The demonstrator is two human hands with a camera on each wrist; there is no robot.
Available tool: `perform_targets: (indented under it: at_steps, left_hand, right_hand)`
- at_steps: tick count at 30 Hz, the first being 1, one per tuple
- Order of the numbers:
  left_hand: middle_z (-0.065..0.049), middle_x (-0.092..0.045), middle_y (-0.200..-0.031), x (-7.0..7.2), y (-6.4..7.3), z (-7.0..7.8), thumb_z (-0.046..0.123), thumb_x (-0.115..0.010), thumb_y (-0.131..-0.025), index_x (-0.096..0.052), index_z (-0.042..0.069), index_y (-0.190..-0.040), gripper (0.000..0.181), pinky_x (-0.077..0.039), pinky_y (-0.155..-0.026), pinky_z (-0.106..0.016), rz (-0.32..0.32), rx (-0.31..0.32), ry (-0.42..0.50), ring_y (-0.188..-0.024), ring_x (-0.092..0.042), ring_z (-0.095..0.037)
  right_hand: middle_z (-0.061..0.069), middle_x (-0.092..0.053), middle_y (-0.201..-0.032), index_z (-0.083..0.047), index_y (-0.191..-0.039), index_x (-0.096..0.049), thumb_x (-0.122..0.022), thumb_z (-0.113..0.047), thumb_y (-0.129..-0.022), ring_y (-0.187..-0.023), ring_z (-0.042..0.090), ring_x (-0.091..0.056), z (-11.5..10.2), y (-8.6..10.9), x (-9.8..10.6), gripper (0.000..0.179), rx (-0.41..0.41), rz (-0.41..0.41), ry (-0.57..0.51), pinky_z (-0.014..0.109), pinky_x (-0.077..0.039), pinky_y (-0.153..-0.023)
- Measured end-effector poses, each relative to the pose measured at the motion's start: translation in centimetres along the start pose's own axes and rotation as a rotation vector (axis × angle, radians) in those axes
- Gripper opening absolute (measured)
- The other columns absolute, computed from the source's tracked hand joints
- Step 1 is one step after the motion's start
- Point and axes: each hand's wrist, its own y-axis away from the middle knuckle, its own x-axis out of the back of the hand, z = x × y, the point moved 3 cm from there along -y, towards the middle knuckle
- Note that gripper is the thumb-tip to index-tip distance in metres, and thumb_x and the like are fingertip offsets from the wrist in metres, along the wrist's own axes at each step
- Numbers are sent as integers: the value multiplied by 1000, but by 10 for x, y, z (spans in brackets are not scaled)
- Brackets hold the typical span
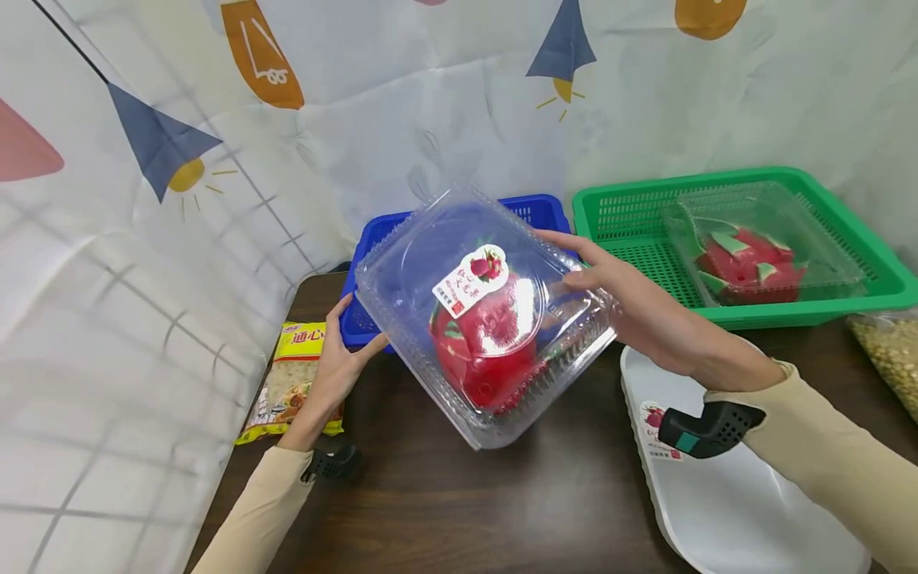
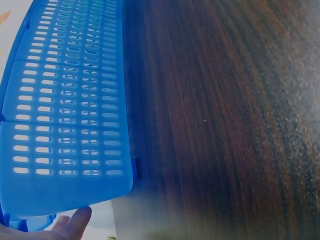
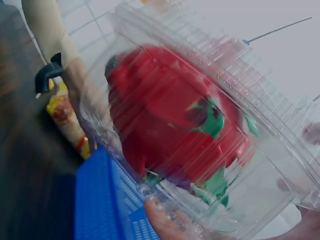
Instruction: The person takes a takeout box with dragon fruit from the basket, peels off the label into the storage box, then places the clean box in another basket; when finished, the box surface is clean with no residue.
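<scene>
My right hand (image 1: 610, 283) grips the right side of a clear plastic clamshell box (image 1: 409, 271), which hangs tilted above the table. Inside lies a red dragon fruit (image 3: 170, 115) with green-tipped scales, and a printed label (image 1: 469, 279) is stuck on the lid. The thumb (image 3: 165, 220) bends over the box's edge in the right wrist view. Behind and partly hidden by the box stands a blue perforated basket (image 2: 65, 120). At its left end my left hand (image 1: 340, 363) holds the basket's edge, with a fingertip against the end wall in the left wrist view.
On the right, a green basket (image 1: 717, 317) contains another boxed dragon fruit (image 1: 753, 267). A white tray (image 1: 760, 510) with a similar label lies below it. A yellow pasta bag (image 1: 290, 383) is at left, a bag of pale grains or beans (image 1: 892, 351) at far right. A patterned curtain (image 1: 430, 104) hangs behind.
</scene>
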Motion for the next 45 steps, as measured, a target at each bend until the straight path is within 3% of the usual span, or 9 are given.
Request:
perform_targets:
  at_steps: [5,12,23,27,31,33,36,41,45]
  left_hand:
    - [-18,-14,-169,0,0,-4,23,-71,-98,-8,17,-167,93,-24,-124,-59,-28,-17,29,-150,-26,-41]
    - [-17,-14,-170,6,3,-7,26,-71,-100,-9,19,-168,93,-23,-124,-60,-48,-23,36,-150,-27,-40]
    - [-27,-13,-165,11,14,1,52,-62,-102,-8,15,-169,94,-22,-121,-67,-8,-62,-377,-149,-22,-45]
    - [-28,-17,-161,12,32,26,50,-64,-102,-19,12,-167,88,-29,-117,-69,134,-165,-463,-145,-28,-47]
    - [-22,-30,-158,3,55,56,31,-70,-101,-30,16,-165,77,-39,-113,-62,202,-374,-411,-143,-35,-38]
    - [-16,-36,-157,-5,65,66,20,-70,-101,-32,21,-165,75,-43,-112,-54,132,-454,-343,-142,-40,-32]
    - [-12,-42,-154,-22,76,72,12,-65,-103,-33,26,-164,71,-49,-109,-39,-67,-495,-223,-140,-47,-31]
    - [-12,-41,-156,-51,83,63,19,-50,-111,-30,30,-165,59,-50,-108,-33,-454,-334,-22,-141,-48,-33]
    - [-17,-36,-160,-66,81,51,26,-44,-113,-19,29,-168,60,-55,-102,-38,-644,-196,139,-140,-48,-36]
  right_hand:
    - [17,-35,-160,-33,-167,-22,-47,-35,-101,-137,41,-49,19,13,2,70,-51,-78,-32,61,-49,-104]
    - [16,-30,-165,-33,-167,-23,-47,-36,-103,-141,43,-44,36,26,9,68,-98,-172,-51,60,-51,-102]
    - [27,-35,-158,-42,-162,-36,-47,-32,-105,-115,35,-68,74,44,33,59,-60,-245,17,59,-55,-96]
    - [29,-34,-158,-42,-161,-37,-44,-26,-107,-117,34,-67,82,50,40,57,-37,-279,15,54,-58,-92]
    - [25,-42,-154,-35,-164,-35,-38,-18,-109,-116,37,-67,83,54,41,57,0,-330,27,53,-59,-93]
    - [22,-49,-148,-32,-165,-33,-36,-16,-110,-115,39,-68,83,55,40,57,12,-357,29,52,-58,-93]
    - [23,-57,-139,-29,-166,-31,-34,-15,-111,-111,42,-69,81,55,38,57,21,-386,34,50,-58,-94]
    - [27,-62,-130,-31,-165,-33,-35,-16,-110,-107,43,-70,81,52,36,57,1,-385,53,49,-59,-93]
    - [25,-63,-130,-34,-164,-34,-38,-20,-110,-107,43,-70,82,49,32,56,-43,-390,52,50,-60,-91]
